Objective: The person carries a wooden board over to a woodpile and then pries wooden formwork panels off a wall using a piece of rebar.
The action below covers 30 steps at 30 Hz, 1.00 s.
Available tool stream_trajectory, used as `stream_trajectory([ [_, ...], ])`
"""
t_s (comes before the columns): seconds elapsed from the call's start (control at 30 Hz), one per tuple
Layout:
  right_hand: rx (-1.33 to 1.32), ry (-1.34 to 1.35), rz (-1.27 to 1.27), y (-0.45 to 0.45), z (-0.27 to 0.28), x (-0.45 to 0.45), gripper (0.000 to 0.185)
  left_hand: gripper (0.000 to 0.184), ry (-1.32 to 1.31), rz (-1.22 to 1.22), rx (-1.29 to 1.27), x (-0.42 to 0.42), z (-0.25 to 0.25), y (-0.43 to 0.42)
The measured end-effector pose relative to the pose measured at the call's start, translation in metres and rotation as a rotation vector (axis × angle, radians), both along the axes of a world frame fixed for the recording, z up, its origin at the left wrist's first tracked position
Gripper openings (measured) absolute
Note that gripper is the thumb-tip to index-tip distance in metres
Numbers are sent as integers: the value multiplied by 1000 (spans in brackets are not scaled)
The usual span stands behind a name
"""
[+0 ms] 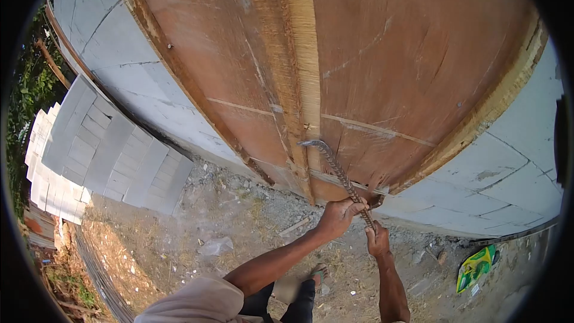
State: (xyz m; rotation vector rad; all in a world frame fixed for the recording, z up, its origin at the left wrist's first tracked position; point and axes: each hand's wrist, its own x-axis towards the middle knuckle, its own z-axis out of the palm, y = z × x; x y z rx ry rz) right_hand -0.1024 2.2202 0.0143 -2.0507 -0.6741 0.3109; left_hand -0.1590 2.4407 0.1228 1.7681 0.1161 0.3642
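A ribbed steel pry bar, bent at its upper end, slants across the lower part of a wooden panel. Its flattened tip lies over the upright wooden batten; whether it touches the wood I cannot tell. My left hand is closed around the lower half of the bar. Just below it, my right hand grips the bar near its bottom end. A short dark curved metal piece shows beside my left fingers; I cannot make out what it belongs to.
Light grey block wall flanks the panel on both sides. Stacked grey blocks stand at left. A green and yellow bag lies at lower right. Rubble and a clear plastic scrap are on the dirt ground.
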Motion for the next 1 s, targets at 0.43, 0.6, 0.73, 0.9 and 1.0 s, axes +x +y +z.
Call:
stream_trajectory([
  [0.43,37,462,-278,-4,143,-233,42,47,345,-319,-365,-120,30,13],
  [0.6,-47,538,-269,-17,162,-238,52,42,286,-483,-482,-121,72,20],
  [0.73,-124,524,-266,-41,213,-210,55,47,103,-560,-532,-105,81,-1],
  [0.9,-327,378,-220,-68,252,-167,62,52,106,-465,-503,-86,83,-23],
  [1.0,-395,382,-111,-78,267,-128,64,55,146,-385,-474,-76,96,-33],
])
